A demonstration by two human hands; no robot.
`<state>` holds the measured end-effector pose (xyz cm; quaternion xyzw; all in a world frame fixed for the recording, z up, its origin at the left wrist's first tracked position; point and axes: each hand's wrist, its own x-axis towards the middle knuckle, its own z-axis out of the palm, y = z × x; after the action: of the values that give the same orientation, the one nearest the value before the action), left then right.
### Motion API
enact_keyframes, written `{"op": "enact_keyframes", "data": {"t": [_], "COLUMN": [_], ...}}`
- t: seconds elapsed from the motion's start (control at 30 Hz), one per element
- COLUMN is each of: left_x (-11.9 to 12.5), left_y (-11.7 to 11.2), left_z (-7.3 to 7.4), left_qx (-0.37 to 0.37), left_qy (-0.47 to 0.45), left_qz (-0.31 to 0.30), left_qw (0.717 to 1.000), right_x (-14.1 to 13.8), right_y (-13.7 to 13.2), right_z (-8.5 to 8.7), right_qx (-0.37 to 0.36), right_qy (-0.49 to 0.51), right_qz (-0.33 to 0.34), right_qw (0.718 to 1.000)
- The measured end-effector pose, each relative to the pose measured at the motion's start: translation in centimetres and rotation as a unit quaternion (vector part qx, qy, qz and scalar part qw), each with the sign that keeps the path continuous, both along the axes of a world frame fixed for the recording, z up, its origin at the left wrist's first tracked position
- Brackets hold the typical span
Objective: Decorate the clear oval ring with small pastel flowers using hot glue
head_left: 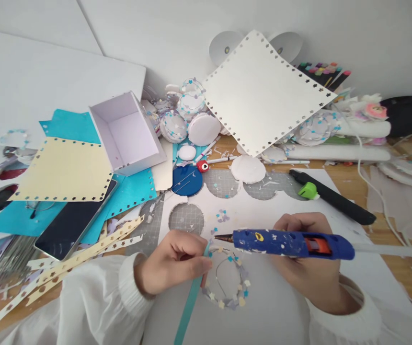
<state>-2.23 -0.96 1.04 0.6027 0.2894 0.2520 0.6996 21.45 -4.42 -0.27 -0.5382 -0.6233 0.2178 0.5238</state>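
Note:
My right hand point(308, 261) is wrapped around a blue glue gun point(288, 243), whose metal nozzle points left toward my left hand. My left hand point(175, 261) is closed in a pinch on the upper end of a thin teal paper strip point(190, 299), which runs down toward the bottom edge. Just below the nozzle a ring of small paper flowers point(227, 282) lies on a white sheet with round cut-outs point(263, 306).
A black glue gun with a green trigger point(330, 196) lies beyond my right hand. At the left are an open white box point(127, 132), punched cream and teal sheets point(64, 170), a phone point(73, 220) and punched strips point(84, 256). White discs point(248, 168) and a punched white sheet point(263, 93) crowd the back.

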Motion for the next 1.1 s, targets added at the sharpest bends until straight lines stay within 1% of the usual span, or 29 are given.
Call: {"op": "enact_keyframes", "data": {"t": [0.1, 0.17, 0.27, 0.33, 0.37, 0.4, 0.5, 0.63, 0.7, 0.77, 0.8, 0.83, 0.87, 0.9, 0.93, 1.0, 1.03, 1.1], "left_x": [-0.1, -0.1, -0.1, 0.0, 0.1, 0.2, 0.6, 1.2, 1.4, 1.5, 1.6, 1.6, 1.7, 1.8, 2.1, 2.7, 3.1, 4.0], "left_y": [0.1, 0.1, -0.1, -0.4, -0.6, -0.8, -1.5, -2.2, -2.4, -2.5, -2.6, -2.6, -2.7, -2.7, -2.8, -3.0, -3.1, -3.4], "left_z": [0.0, -0.1, -0.5, -0.6, -0.5, -0.4, 0.3, 1.4, 1.8, 2.2, 2.4, 2.6, 2.9, 3.1, 3.4, 3.9, 4.2, 4.8], "left_qx": [-0.012, -0.024, -0.065, -0.078, -0.081, -0.082, -0.083, -0.065, -0.058, -0.057, -0.057, -0.058, -0.059, -0.059, -0.058, -0.055, -0.055, -0.051], "left_qy": [0.0, -0.001, -0.018, -0.023, -0.026, -0.027, -0.019, -0.003, -0.009, -0.015, -0.016, -0.014, -0.01, -0.006, -0.002, -0.003, -0.006, -0.01], "left_qz": [0.006, 0.022, 0.065, 0.099, 0.111, 0.122, 0.146, 0.174, 0.19, 0.202, 0.207, 0.213, 0.219, 0.225, 0.232, 0.24, 0.241, 0.237], "left_qw": [1.0, 0.999, 0.996, 0.992, 0.99, 0.989, 0.986, 0.983, 0.98, 0.978, 0.976, 0.975, 0.974, 0.972, 0.971, 0.969, 0.969, 0.97], "right_x": [0.2, 1.0, 3.1, 5.0, 6.0, 7.0, 9.1, 10.4, 10.7, 10.9, 10.9, 10.8, 10.4, 9.8, 9.0, 6.6, 5.2, 2.5], "right_y": [0.7, 1.3, 1.6, 1.4, 1.2, 1.0, 0.2, -0.6, -1.4, -2.9, -3.9, -5.0, -6.1, -7.1, -7.9, -8.6, -8.4, -7.4], "right_z": [0.6, 0.8, 0.6, 0.0, -0.3, -0.7, -1.5, -2.0, -2.1, -2.0, -1.7, -1.2, -0.6, 0.3, 1.4, 3.7, 4.8, 6.6], "right_qx": [0.008, -0.03, -0.121, -0.122, -0.116, -0.111, -0.102, -0.089, -0.079, -0.058, -0.042, -0.029, -0.026, -0.021, -0.006, 0.05, 0.067, 0.13], "right_qy": [-0.013, -0.062, -0.139, -0.16, -0.191, -0.224, -0.267, -0.307, -0.322, -0.368, -0.409, -0.46, -0.497, -0.512, -0.506, -0.458, -0.447, -0.419], "right_qz": [-0.071, -0.131, -0.186, -0.206, -0.216, -0.221, -0.212, -0.171, -0.169, -0.188, -0.202, -0.211, -0.218, -0.202, -0.167, -0.09, -0.034, 0.051], "right_qw": [0.997, 0.989, 0.965, 0.958, 0.95, 0.943, 0.935, 0.932, 0.928, 0.909, 0.889, 0.862, 0.84, 0.834, 0.847, 0.883, 0.891, 0.897]}}
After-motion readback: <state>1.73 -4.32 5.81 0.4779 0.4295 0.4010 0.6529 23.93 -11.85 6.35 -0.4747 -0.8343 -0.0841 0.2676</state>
